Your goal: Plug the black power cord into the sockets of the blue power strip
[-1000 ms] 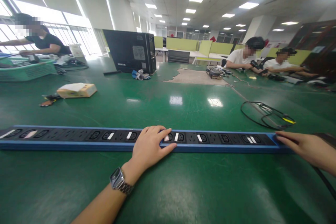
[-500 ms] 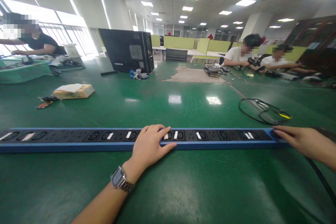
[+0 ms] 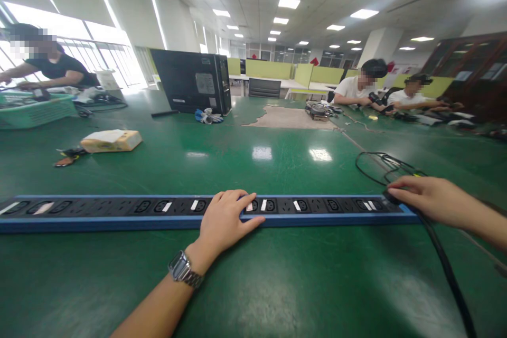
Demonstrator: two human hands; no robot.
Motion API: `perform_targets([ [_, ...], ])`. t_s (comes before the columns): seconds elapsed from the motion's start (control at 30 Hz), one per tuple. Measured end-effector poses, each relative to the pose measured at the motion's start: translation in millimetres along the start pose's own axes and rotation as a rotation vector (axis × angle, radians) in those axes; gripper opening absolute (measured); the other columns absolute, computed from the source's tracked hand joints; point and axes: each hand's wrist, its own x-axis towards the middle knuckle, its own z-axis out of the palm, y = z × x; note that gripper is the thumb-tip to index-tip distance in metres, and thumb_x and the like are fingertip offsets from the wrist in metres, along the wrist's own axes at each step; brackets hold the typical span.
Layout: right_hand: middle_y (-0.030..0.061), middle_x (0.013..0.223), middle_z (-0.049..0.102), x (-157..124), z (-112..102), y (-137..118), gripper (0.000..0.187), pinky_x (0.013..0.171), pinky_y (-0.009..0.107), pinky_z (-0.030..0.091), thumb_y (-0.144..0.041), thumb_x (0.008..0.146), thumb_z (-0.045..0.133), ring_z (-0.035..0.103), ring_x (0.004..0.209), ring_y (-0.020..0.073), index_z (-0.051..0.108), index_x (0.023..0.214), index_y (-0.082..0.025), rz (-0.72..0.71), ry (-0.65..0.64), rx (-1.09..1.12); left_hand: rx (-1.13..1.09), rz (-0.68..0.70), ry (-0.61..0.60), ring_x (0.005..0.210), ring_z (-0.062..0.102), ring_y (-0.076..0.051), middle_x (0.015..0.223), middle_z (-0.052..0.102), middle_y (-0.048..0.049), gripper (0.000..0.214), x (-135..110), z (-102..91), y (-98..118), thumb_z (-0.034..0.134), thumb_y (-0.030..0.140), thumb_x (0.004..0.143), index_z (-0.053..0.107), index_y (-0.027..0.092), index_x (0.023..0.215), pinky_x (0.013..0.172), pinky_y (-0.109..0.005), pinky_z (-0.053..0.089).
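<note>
A long blue and black power strip [image 3: 222, 221] lies across the table, its row of sockets facing up and white labels stuck on several of them. My left hand [image 3: 226, 222], wearing a watch [image 3: 182, 266], is laid over the middle of the strip, fingers at the far edge and thumb at the near side. At the strip's right end, my right hand [image 3: 431, 195] pinches a black plug [image 3: 392, 196] from above. From there a thick black cable [image 3: 447, 264] runs down towards the lower right. Whether the plug sits in a socket I cannot tell.
Beyond the right hand lies a coiled black cable [image 3: 372, 158]. A tissue pack [image 3: 111, 141], a computer case [image 3: 194, 82], gloves [image 3: 208, 116] and a green basket [image 3: 35, 111] stand farther back. One person works at the left, two at the right.
My right hand has moved left with the black plug, onto the strip's right end, and the thick cable has come further into view. My left hand stays on the strip.
</note>
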Motion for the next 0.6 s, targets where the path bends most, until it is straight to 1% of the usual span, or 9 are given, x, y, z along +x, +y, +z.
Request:
perform_targets([
  [0.07,0.0018,0.090,0.072,4.3,19.1,-1.5,0.039,0.074,0.027,0.046,-0.052,0.083,0.046,0.065,0.081,0.0189,0.071,0.095,-0.025,-0.036,-0.097,-0.033,-0.004,-0.002,0.002,0.105,0.057,-0.027,0.113,0.064,-0.0072,0.053,-0.1,-0.2,0.2,0.055,0.059,0.080,0.063,0.024,0.119,0.095,-0.045,0.041],
  [0.17,0.0047,0.097,0.072,13.5,32.4,12.6,0.039,0.079,0.031,0.045,-0.049,0.084,0.045,0.065,0.087,0.0226,0.071,0.099,-0.025,-0.013,-0.102,-0.125,-0.008,-0.002,0.009,0.105,0.057,-0.027,0.113,0.064,-0.0072,0.052,0.3,-0.5,0.3,0.056,0.059,0.080,0.063,0.024,0.118,0.094,-0.046,0.042],
  [0.33,0.0080,0.111,0.070,16.3,30.8,43.9,0.047,0.088,0.031,0.043,-0.049,0.085,0.042,0.062,0.103,0.0260,0.072,0.106,-0.020,0.034,-0.100,-0.151,-0.012,0.004,0.007,0.105,0.057,-0.027,0.113,0.064,-0.0078,0.052,1.3,-0.9,0.5,0.055,0.058,0.081,0.063,0.023,0.118,0.094,-0.046,0.042],
  [0.43,0.0091,0.112,0.069,11.5,30.6,54.5,0.048,0.087,0.033,0.044,-0.048,0.085,0.042,0.063,0.102,0.0274,0.072,0.108,-0.020,0.072,-0.077,-0.185,-0.017,0.011,0.018,0.105,0.057,-0.027,0.113,0.065,-0.0077,0.052,0.8,-1.1,0.5,0.056,0.058,0.080,0.063,0.023,0.118,0.094,-0.046,0.042],
  [0.53,0.0092,0.113,0.069,9.0,35.3,60.1,0.048,0.086,0.031,0.044,-0.048,0.086,0.040,0.063,0.103,0.0265,0.071,0.111,-0.020,0.037,-0.059,-0.191,-0.019,0.013,0.036,0.104,0.057,-0.027,0.112,0.065,-0.0075,0.051,-0.1,-1.0,0.3,0.056,0.058,0.080,0.064,0.023,0.117,0.093,-0.046,0.043],
  [0.6,0.0065,0.109,0.071,8.5,39.2,61.0,0.044,0.083,0.029,0.045,-0.049,0.085,0.042,0.065,0.098,0.0239,0.072,0.107,-0.024,0.028,0.013,-0.223,-0.016,0.012,0.035,0.104,0.057,-0.027,0.112,0.065,-0.0074,0.051,-0.4,-0.7,0.0,0.056,0.058,0.080,0.064,0.023,0.117,0.093,-0.046,0.043],
])
